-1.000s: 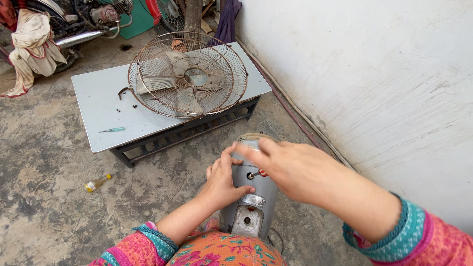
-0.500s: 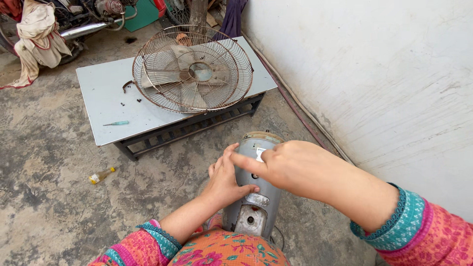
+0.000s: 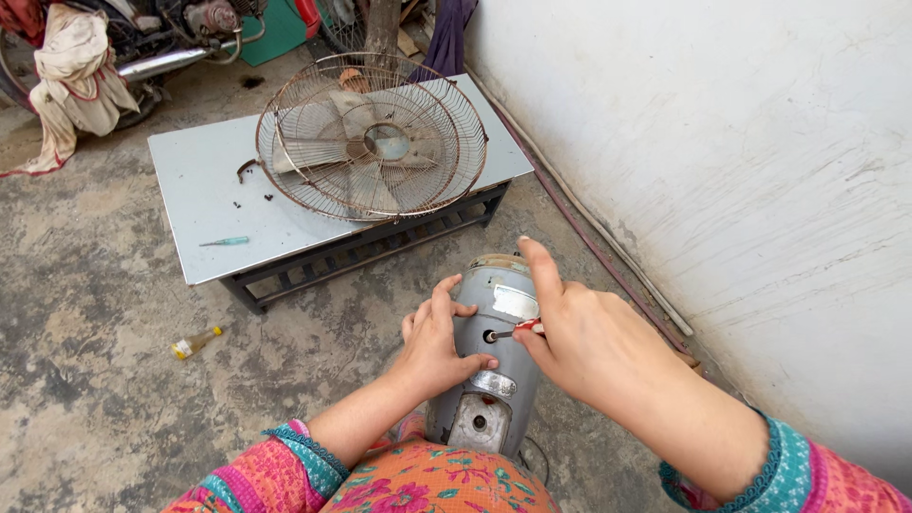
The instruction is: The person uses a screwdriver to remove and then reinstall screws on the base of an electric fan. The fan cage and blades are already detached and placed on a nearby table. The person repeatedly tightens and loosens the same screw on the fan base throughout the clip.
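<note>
While gripped, grey motor housing (image 3: 494, 361) beside wall (image 3: 722, 171), table (image 3: 204, 204) beyond.

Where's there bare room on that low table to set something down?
The low table is bare along its left end, between the small screwdriver near the front edge and the far corner. The fan guard crowds its right half, with small loose bits beside it.
</note>
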